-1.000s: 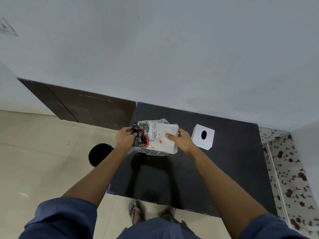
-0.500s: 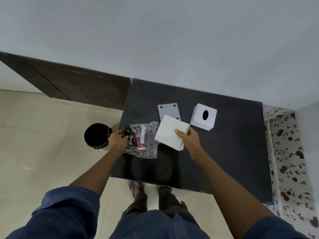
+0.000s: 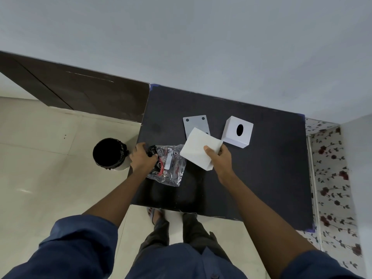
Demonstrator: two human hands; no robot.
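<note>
Head cam: left hand (image 3: 142,159) grips the clear plastic bag (image 3: 170,166) by its bunched end, bag lying at left edge of black table (image 3: 261,168). Right hand (image 3: 220,158) pinches white tissue stack (image 3: 199,151), thumb on top, held just above table btwn bag and white box (image 3: 237,134). Grey plate (image 3: 195,124) partly under stack. Black bin (image 3: 109,153) on floor, left of table.
</note>
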